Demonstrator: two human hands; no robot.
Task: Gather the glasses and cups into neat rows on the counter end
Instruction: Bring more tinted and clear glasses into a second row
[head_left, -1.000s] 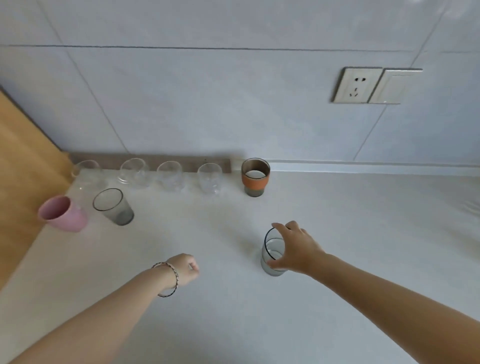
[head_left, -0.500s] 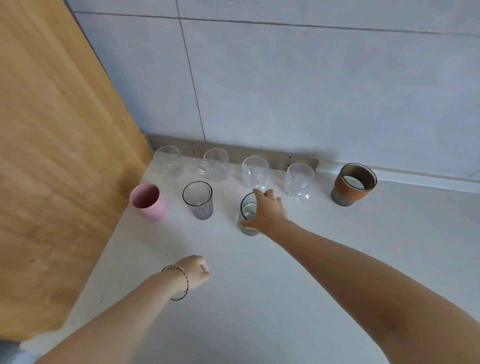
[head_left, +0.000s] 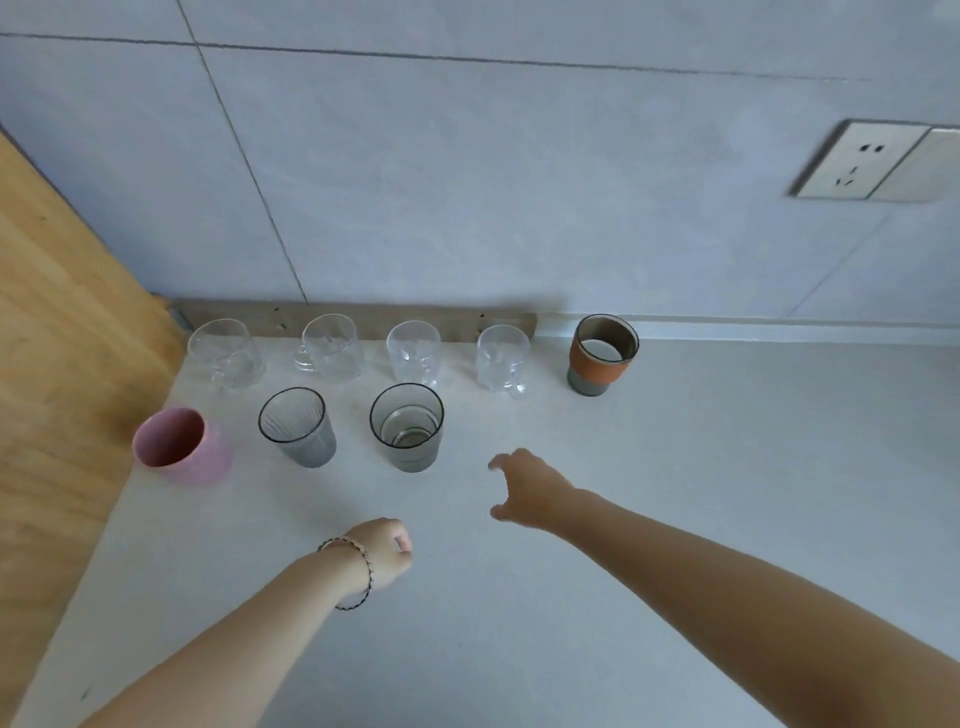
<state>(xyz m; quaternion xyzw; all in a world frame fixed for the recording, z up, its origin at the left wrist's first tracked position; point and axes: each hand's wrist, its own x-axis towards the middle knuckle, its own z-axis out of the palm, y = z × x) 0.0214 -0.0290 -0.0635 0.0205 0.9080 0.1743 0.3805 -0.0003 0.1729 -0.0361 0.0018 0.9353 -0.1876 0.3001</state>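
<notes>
Several clear glasses (head_left: 332, 347) stand in a row along the back wall, with an orange and grey cup (head_left: 601, 355) at the row's right end. In front of them stand a pink cup (head_left: 179, 445), a ribbed grey glass (head_left: 297, 427) and a smooth grey glass (head_left: 407, 426). My right hand (head_left: 527, 491) hovers to the right of the smooth grey glass, apart from it, fingers spread and empty. My left hand (head_left: 383, 552), with a bracelet at the wrist, is curled into a fist over the counter and holds nothing.
A wooden panel (head_left: 57, 364) closes off the left end of the white counter (head_left: 675, 519). The tiled wall behind carries a socket and switch (head_left: 872, 162) at the upper right. A brown strip (head_left: 358, 314) runs along the wall base behind the glasses.
My right hand carried the smooth grey glass to the front row beside the ribbed glass, let go of it and drew back to the right. The left fist stayed in place.
</notes>
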